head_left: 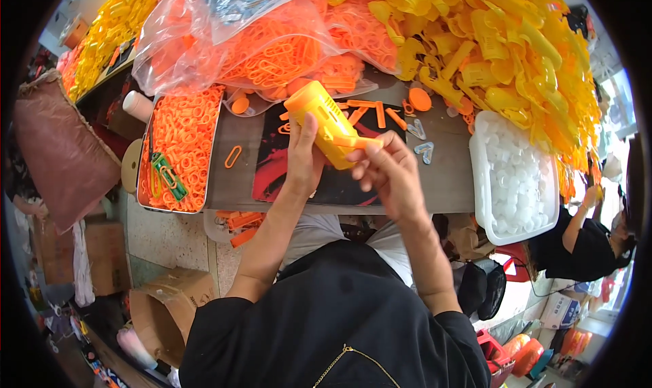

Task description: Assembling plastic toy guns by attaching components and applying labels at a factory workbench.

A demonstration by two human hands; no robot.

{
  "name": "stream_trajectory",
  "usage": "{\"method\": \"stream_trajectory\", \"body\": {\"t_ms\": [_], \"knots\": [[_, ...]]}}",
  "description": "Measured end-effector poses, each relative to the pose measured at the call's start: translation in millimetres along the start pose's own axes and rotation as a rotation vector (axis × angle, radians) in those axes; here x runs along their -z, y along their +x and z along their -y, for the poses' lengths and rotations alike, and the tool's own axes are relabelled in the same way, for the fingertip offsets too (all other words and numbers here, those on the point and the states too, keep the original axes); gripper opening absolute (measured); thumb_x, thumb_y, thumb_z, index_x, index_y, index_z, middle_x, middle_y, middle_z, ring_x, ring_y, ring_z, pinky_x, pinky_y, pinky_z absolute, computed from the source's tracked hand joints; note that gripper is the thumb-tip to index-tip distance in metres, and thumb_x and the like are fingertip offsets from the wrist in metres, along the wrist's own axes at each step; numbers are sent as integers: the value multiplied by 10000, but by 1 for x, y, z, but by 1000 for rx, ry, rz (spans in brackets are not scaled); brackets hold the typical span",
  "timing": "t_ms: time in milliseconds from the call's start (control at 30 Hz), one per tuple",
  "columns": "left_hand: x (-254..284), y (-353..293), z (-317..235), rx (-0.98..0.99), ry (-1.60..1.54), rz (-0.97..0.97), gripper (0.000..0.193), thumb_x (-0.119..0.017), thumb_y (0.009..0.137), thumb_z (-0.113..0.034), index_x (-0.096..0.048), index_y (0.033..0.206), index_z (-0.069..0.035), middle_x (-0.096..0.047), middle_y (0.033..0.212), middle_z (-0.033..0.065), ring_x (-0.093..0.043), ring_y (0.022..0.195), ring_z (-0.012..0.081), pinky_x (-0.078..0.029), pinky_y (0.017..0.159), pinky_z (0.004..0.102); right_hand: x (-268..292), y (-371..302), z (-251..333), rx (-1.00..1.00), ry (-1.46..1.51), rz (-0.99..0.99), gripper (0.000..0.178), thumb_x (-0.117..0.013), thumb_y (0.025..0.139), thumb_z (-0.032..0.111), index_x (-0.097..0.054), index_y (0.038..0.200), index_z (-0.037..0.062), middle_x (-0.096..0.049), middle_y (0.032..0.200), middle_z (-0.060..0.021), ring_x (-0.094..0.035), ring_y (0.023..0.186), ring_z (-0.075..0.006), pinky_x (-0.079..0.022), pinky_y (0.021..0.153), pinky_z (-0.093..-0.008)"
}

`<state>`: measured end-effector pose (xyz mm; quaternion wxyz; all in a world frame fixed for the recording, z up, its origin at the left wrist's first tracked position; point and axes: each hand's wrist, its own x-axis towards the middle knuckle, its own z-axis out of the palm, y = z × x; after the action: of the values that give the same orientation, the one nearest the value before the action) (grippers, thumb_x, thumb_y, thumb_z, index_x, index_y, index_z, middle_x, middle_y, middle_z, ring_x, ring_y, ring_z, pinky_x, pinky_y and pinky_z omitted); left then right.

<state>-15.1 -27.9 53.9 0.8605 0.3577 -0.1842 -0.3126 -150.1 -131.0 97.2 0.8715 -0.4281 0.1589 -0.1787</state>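
Observation:
A yellow slotted plastic cylinder [324, 119] with an orange end is tilted above the table, my left hand [303, 150] wrapped round its left side. Between the thumb and fingers of my right hand [390, 174] is a flat orange plastic strip [358, 142], pressed against the cylinder's lower side. Below them lies a black and red mat [272, 174]. Several loose orange strips [380, 115] rest on its far part. An orange oval ring [233, 157] is on the table left of the mat.
A tray of small orange rings [178, 133] stands at the left, a green tool [168, 176] on top. At the right is a white bin of translucent pieces [481, 184]. Yellow parts [496, 41] and bagged orange pieces [272, 55] pile up behind. Another person [584, 242] works at far right.

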Motion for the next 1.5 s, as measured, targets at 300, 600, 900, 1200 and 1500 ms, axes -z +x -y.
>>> {"method": "stream_trajectory", "body": {"t_ms": [300, 600, 900, 1200, 1500], "knots": [[-13, -11, 45, -164, 188, -78, 600, -651, 998, -243, -275, 1458, -156, -539, 1187, 73, -593, 976, 139, -523, 804, 296, 6, -8, -45, 123, 335, -139, 98, -605, 1027, 170, -555, 984, 98, -723, 1002, -142, -702, 763, -169, -567, 613, -254], [-22, -13, 23, -200, 218, -30, 850, -795, 824, -7, -280, 1491, -119, -540, 1242, 65, -603, 1069, 183, -534, 931, 357, 22, -16, -34, -53, 34, -118, 171, -687, 975, 203, -598, 889, 85, -633, 747, -29, -550, 594, -85, -461, 530, -231], [-19, -23, 16, -35, 82, -76, 703, -744, 857, -32, -343, 1430, -108, -539, 1252, 77, -592, 1147, 198, -517, 987, 369, 26, -11, -29, 383, -712, 33, 648, -737, 925, 243, -449, 1455, 8, -542, 1370, -152, -546, 1226, -229, -425, 1055, -330], [-34, -30, 16, -191, 242, -141, 716, -740, 861, -20, -317, 1431, -109, -527, 1264, 79, -570, 1153, 175, -505, 988, 346, 30, 6, -29, 129, -339, 220, 708, -696, 958, 186, -350, 1547, -3, -514, 1456, -118, -492, 1326, -176, -391, 1106, -320], [-21, -29, 25, -150, 238, -289, 707, -732, 899, -83, -294, 1455, -90, -520, 1266, 79, -569, 1127, 167, -490, 981, 328, 26, 14, -43, 235, -561, 103, 698, -747, 918, 203, -426, 1497, -19, -567, 1370, -117, -532, 1253, -183, -418, 1069, -320]]}}
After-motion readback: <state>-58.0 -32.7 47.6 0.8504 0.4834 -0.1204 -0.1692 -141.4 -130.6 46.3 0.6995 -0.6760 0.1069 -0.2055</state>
